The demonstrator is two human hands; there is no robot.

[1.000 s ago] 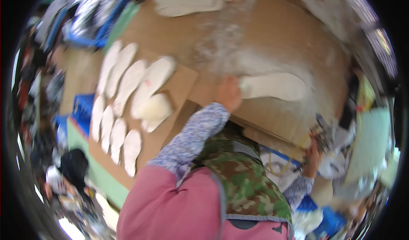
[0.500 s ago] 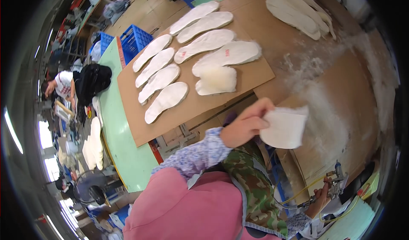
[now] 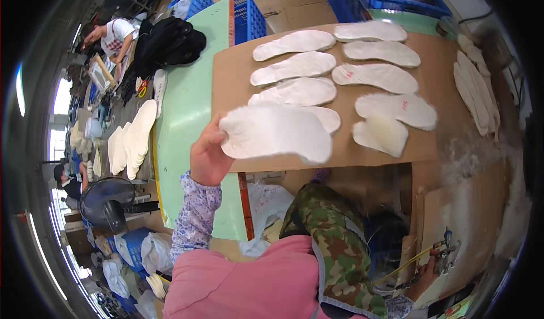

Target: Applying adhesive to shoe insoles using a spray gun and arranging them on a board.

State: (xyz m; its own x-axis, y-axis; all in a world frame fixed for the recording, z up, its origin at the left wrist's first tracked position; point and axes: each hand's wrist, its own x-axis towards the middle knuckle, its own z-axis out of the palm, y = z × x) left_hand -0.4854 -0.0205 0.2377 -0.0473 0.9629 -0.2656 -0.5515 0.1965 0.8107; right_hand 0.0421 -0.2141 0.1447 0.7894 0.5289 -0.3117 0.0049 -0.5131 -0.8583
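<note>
Your left hand is pinching a white insole by its heel end, fingers closed on it, and is holding it over the near edge of the cardboard sheet. Other insoles are lying in rows on that sheet, from twelve to two o'clock of the held one. At five o'clock, low in view, your right hand is wrapping around a spray gun, gripping its handle beside a dusty board.
</note>
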